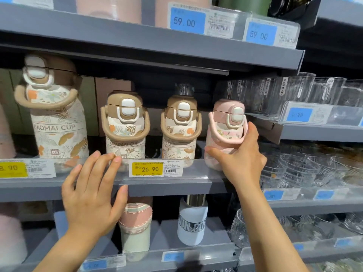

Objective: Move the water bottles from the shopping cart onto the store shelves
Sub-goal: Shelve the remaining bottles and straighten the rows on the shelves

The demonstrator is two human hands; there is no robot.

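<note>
Water bottles line a grey metal store shelf (167,185), each with a rounded flip-top lid, a white latch and a looping carry handle over a leaf-printed body. A pink bottle (224,132) stands at the right end of the row, its matte lid and slim pink handle paler than its neighbours. The right hand (238,154) grips it, thumb against the lower left of the body and fingers curled round the right side just under the handle. Beside it stand two small brown-lidded bottles (180,130) (125,130) with thick tan handles, and further left a much larger bottle (57,118) of the same cream floral print, lettered "XIAOMAI CUP". The left hand (92,195) holds nothing; its fingers are spread and nearly straight, fingertips at the clear plastic strip along the shelf edge, in front of the leftmost small bottle. A yellow price tag (147,169) reading 26.90 sits in that strip between the hands. Clear glass cups (294,91) and ribbed glass bowls (298,167) fill the adjoining shelves to the right. On the shelf below stand a pink-and-pale-green sleeved cup (136,226) and a white-sleeved steel bottle (192,222).
</note>
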